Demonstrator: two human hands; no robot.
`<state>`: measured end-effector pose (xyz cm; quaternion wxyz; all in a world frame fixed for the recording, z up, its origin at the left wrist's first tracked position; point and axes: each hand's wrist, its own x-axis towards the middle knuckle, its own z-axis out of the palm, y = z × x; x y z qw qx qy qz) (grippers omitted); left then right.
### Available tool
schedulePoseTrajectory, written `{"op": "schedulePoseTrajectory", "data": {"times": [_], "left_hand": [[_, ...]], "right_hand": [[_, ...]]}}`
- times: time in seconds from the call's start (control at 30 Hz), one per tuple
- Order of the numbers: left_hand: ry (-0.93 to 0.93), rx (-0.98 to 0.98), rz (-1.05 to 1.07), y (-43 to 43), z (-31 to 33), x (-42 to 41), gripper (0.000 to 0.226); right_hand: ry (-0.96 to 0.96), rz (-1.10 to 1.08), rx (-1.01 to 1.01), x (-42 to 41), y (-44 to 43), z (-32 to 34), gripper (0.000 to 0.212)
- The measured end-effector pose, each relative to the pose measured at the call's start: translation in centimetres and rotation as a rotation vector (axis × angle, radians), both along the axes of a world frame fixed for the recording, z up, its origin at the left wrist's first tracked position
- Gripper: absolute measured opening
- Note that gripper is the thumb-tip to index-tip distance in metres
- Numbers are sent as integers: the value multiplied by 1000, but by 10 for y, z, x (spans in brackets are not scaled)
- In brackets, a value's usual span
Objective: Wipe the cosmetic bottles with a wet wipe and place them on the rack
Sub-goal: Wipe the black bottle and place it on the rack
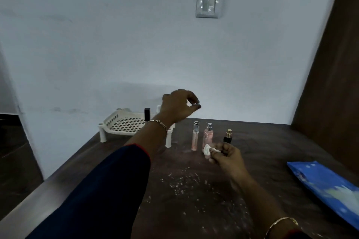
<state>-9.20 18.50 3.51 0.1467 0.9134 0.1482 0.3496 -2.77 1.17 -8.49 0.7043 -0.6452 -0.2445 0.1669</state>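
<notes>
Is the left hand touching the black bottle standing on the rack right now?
Apart. The head view shows the left hand up and right of the black bottle, with a strip of the rack rim showing between them.

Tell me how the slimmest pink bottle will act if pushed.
It likely tips easily: the slim bottle stands upright, tall on a narrow base. Lying down, it would probably roll, since it looks round. Its glossy, clear body suggests it is stiff and maybe slippery.

Right end of the white rack (124, 124) hidden behind the left hand (177, 107), blue packet (326, 184) far right of the rack cut off by the edge, three bottles (208, 134) beside the rack too small for labels
</notes>
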Motion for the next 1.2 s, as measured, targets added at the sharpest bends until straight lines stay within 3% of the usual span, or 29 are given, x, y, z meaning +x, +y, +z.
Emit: {"op": "schedulePoseTrajectory", "data": {"times": [0.1,0.23,0.4,0.73,0.83,0.97,1.2], "left_hand": [[212,103,-71,-37,-11,32,24],[545,478,-81,-68,-38,71,42],[474,634,-42,-80,-69,97,37],[375,363,-98,-88,-70,95,26],[372,234,-122,-96,-64,82,17],[358,-35,-292,-117,-51,50,16],[290,-267,-439,-196,-45,-5,21]], "right_hand": [[-6,-36,4,13,-18,-1,12],[32,-75,36,31,-37,-3,8],[32,-88,41,47,-57,-9,10],[90,-144,91,50,-85,-15,1],[73,-186,74,42,-101,-13,14],[63,-213,100,27,-139,-8,18],[113,-289,137,-14,-199,-13,18]]}}
